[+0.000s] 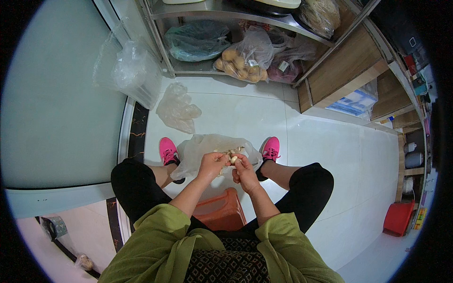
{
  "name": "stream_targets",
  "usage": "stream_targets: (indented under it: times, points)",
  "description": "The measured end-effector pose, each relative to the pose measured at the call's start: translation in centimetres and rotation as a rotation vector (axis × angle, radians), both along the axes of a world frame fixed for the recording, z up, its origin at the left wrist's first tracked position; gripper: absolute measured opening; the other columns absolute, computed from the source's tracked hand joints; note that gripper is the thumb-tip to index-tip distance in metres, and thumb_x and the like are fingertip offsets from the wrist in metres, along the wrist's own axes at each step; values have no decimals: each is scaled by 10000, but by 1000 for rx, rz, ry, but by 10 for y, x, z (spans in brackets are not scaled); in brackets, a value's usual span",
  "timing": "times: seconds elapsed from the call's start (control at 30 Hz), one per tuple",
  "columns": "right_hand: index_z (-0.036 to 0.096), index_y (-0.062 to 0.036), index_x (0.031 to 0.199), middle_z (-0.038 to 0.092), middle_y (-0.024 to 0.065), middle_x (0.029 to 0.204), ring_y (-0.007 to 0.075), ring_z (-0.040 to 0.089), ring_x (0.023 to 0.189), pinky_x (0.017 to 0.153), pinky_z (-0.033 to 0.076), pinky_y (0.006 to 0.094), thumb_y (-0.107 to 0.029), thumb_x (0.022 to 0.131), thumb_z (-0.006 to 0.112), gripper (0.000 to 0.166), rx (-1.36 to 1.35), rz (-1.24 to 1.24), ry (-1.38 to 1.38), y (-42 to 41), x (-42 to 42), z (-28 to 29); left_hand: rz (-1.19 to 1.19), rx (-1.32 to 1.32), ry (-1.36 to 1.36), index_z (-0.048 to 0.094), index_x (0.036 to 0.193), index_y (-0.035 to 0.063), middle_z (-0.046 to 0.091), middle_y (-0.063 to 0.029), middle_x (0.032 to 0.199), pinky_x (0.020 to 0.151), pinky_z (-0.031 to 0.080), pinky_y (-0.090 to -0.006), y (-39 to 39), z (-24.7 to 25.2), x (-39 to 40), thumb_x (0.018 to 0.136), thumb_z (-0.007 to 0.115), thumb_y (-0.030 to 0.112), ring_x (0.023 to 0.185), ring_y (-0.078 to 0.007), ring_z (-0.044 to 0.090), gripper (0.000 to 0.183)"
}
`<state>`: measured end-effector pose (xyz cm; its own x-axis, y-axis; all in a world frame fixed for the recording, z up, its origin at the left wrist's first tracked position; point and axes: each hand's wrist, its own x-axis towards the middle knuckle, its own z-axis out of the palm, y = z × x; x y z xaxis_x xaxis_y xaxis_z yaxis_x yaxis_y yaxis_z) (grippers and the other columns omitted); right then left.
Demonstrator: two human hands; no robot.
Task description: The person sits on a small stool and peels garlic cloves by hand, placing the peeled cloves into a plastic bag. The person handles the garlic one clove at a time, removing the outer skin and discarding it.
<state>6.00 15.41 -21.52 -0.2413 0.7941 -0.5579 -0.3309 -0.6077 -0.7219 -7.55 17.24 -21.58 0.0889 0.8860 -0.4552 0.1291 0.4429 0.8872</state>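
Both of my hands meet above an open white plastic bag [198, 145] on the floor between my feet. A pale garlic clove [233, 160] sits between the fingertips of my right hand [246, 175]. My left hand [211, 164] is close against it, its fingertips pinched at the clove's left side; whether they hold a bit of skin is too small to tell. Dry, papery garlic skins [240, 150] lie in the bag just beyond my fingers. The bag's inside is partly hidden by my hands.
An orange plastic stool [226, 208] is beneath me. A crumpled clear bag [178, 109] lies ahead on the tiles. Beyond, a metal shelf [219, 10] holds a bag of potatoes [240, 65]. A frosted glass door [63, 106] stands left, wooden cabinets [345, 67] right.
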Motion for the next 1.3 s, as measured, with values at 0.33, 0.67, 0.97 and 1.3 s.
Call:
stream_targets:
  times: [0.33, 0.67, 0.97, 1.3]
  points:
    - [406, -124, 1046, 521, 24, 798, 68, 287, 403, 371, 241, 200, -277, 868, 363, 239, 17, -31, 16, 0, 1, -4, -7, 18, 120, 587, 762, 3, 555, -11, 644, 474, 369, -206, 2, -9, 0, 789, 515, 210, 531, -61, 446, 220]
    - [425, -124, 932, 448, 2, 671, 67, 299, 432, 386, 235, 197, -239, 829, 463, 160, -56, -144, 251, 1, 3, -8, 40, -77, -77, 577, 752, -8, 531, 1, 640, 478, 371, -200, 2, -4, 2, 760, 570, 228, 547, -62, 452, 236]
    - [424, -104, 917, 439, 17, 663, 74, 321, 452, 408, 265, 199, -166, 829, 463, 114, -46, -75, 394, 0, 0, 0, -21, 1, 7, 575, 715, 7, 514, 8, 614, 473, 359, -196, 1, 4, 3, 748, 591, 239, 531, -49, 436, 235]
    - [445, -92, 943, 464, 19, 664, 80, 304, 454, 424, 257, 199, -198, 842, 431, 147, -86, -114, 488, 2, 1, 4, 46, -32, -87, 577, 724, 6, 515, 16, 611, 471, 355, -190, -1, 5, 2, 792, 533, 239, 536, -42, 435, 247]
